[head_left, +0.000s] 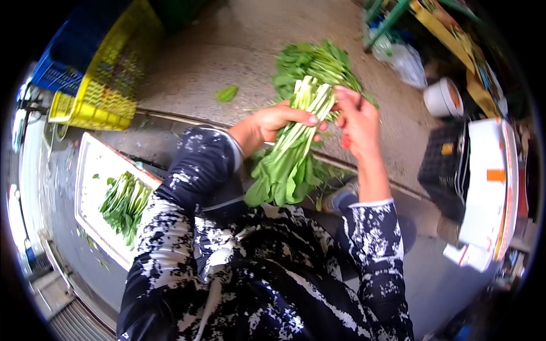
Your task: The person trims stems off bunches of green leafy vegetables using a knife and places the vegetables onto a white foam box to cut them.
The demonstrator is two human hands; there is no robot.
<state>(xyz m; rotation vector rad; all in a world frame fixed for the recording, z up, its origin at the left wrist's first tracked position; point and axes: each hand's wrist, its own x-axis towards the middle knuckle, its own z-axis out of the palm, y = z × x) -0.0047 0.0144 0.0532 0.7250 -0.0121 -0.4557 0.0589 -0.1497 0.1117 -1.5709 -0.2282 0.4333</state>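
My left hand [278, 121] is wrapped round a bunch of leafy greens [290, 165], thumb across the pale stems. The cut stem ends point away from me and the leaves hang toward my lap. Beside the stem ends, my right hand [358, 118] has its fingers curled, the fingertips at the edge of the stems. Small red spots show by the fingers of both hands; what they are I cannot make out. Just beyond my hands lies a pile of the same greens [313, 62] on the floor board [227, 45], partly hidden by the bunch.
At left a white tray [91, 170] holds more greens [126, 204]. Yellow and blue crates [102, 85] stand at upper left. A loose leaf [227, 94] lies on the board. At right are a white tub [442, 98], a black crate [443, 170] and a white box [483, 187].
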